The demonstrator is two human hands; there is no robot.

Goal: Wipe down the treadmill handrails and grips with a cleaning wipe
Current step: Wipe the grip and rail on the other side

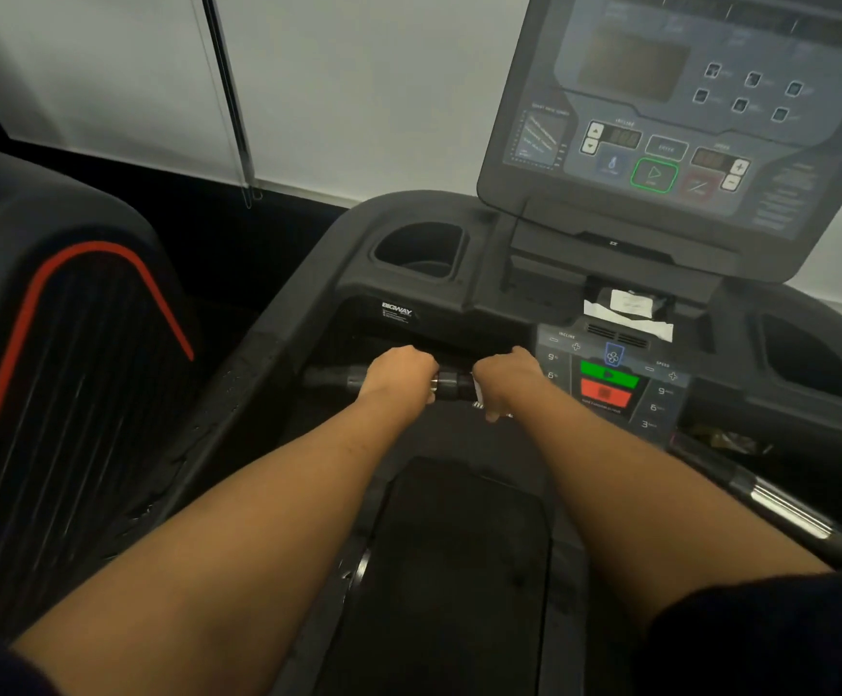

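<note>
Head view: left hand (399, 375) clasps the black chrome-banded front grip bar (448, 385), likely for steadiness, while right hand (507, 381) grasps it through a white wipe (479, 394).

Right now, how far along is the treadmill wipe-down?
Done: nothing I can confirm; no surface looks visibly wiped. In hand: the left hand and right hand both grip the front bar, with a white sliver, probably the wipe, at the right hand. Left: the side rail on the right, which no hand touches.
</note>
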